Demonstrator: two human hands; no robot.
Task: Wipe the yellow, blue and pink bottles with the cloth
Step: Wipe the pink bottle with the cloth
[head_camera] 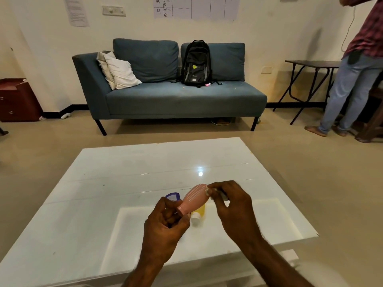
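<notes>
My left hand grips the pink bottle by its neck and holds it tilted above the white table, base pointing away from me. My right hand pinches a small pale cloth against the bottle's far end; most of the cloth is hidden in the fingers. Behind my left hand a blue bottle shows only its top. The yellow bottle with a white cap lies on the table under the pink one.
A blue sofa with a black backpack and white pillows stands beyond the table. A person stands at the far right beside a dark folding table. A red-brown cabinet is at the left.
</notes>
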